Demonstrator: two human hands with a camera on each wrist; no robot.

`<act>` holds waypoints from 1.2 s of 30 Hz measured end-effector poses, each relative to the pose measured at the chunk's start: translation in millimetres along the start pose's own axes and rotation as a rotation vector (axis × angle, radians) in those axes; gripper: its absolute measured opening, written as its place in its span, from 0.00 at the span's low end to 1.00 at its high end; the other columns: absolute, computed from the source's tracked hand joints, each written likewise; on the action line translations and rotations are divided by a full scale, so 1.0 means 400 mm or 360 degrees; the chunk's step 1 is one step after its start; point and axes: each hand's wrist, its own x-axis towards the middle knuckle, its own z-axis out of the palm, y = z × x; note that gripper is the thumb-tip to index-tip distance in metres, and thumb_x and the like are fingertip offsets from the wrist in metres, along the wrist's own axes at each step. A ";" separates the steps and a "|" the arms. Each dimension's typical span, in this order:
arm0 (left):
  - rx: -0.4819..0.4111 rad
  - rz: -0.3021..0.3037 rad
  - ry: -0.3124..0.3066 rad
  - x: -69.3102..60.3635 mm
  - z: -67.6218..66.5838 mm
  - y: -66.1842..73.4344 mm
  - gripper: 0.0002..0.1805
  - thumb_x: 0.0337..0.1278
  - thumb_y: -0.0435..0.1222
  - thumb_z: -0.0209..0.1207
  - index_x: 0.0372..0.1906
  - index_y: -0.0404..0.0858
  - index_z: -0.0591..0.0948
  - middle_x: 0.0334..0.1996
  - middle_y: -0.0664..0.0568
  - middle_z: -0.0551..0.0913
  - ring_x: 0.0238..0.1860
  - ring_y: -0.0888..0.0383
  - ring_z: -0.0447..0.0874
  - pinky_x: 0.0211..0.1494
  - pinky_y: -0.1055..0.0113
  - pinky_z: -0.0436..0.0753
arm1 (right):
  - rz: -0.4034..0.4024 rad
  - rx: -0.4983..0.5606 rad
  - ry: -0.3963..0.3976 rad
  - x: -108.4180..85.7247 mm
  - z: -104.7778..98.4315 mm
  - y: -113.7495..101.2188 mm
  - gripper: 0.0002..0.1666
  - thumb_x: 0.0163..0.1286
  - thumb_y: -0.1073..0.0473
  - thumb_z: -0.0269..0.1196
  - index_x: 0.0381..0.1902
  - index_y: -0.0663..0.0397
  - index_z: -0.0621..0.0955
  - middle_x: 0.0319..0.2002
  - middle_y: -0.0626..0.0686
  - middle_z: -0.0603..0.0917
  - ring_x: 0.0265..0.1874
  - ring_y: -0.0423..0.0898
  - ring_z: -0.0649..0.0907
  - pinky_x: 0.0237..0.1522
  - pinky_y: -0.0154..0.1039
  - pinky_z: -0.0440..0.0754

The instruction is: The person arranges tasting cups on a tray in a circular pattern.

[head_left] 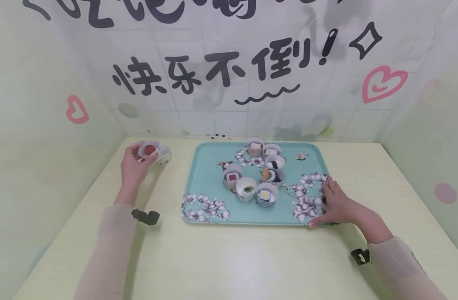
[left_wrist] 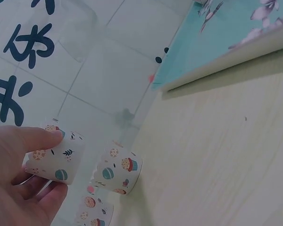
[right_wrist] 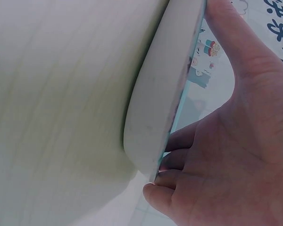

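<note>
At the table's far left, my left hand (head_left: 134, 164) holds a patterned paper baking cup (left_wrist: 61, 157) between thumb and fingers. Inside that cup, the head view shows something round and red. Two more printed cups stand close by in the left wrist view, one of them a white cup (left_wrist: 118, 167). My right hand (head_left: 339, 204) rests at the near right corner of the turquoise tray (head_left: 210, 166), its fingers along the right rim and its thumb at the front edge. In the right wrist view, fingertips (right_wrist: 172, 160) touch the tray's rim.
Several paper cups with small sushi-like pieces stand on the tray, among them a cup (head_left: 265, 195) with a white and yellow piece. The pale wooden table (head_left: 229, 258) runs up to a sheeted back wall (head_left: 221, 121) with black lettering. Side walls flank it.
</note>
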 end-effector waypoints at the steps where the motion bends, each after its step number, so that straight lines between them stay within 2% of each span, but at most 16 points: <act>1: -0.0003 0.0012 0.0000 -0.002 0.003 0.003 0.37 0.64 0.38 0.62 0.73 0.36 0.59 0.72 0.40 0.66 0.72 0.46 0.67 0.74 0.59 0.73 | 0.0000 0.0000 0.0000 0.000 0.000 0.000 0.85 0.42 0.36 0.80 0.71 0.86 0.42 0.72 0.84 0.34 0.72 0.80 0.38 0.71 0.74 0.46; 12: -0.0005 0.0104 -0.0088 -0.009 0.046 0.040 0.36 0.64 0.37 0.62 0.71 0.33 0.61 0.71 0.38 0.67 0.73 0.44 0.66 0.74 0.56 0.72 | -0.0011 0.0025 0.0002 -0.004 0.000 -0.001 0.85 0.42 0.37 0.80 0.71 0.86 0.41 0.72 0.84 0.33 0.72 0.80 0.37 0.71 0.74 0.45; 21: -0.0031 0.0148 -0.0196 -0.014 0.085 0.067 0.38 0.64 0.41 0.63 0.72 0.33 0.61 0.70 0.37 0.67 0.71 0.45 0.68 0.72 0.54 0.75 | -0.0005 0.0037 -0.0007 -0.004 -0.001 -0.003 0.85 0.42 0.37 0.80 0.71 0.86 0.41 0.72 0.84 0.32 0.73 0.79 0.37 0.71 0.74 0.45; 27: -0.0025 0.0215 -0.0260 -0.019 0.123 0.083 0.34 0.64 0.38 0.63 0.70 0.32 0.62 0.68 0.36 0.69 0.70 0.44 0.70 0.72 0.53 0.74 | 0.0001 0.0035 -0.0007 -0.004 0.000 -0.003 0.85 0.42 0.36 0.80 0.71 0.86 0.41 0.72 0.84 0.32 0.73 0.79 0.37 0.71 0.74 0.45; 36: -0.0011 0.0248 -0.0382 -0.015 0.185 0.093 0.33 0.64 0.37 0.62 0.69 0.34 0.63 0.68 0.38 0.69 0.71 0.44 0.68 0.72 0.54 0.75 | -0.0002 0.0032 0.0002 -0.004 0.001 -0.002 0.86 0.42 0.36 0.80 0.71 0.86 0.41 0.72 0.83 0.32 0.73 0.79 0.37 0.71 0.74 0.45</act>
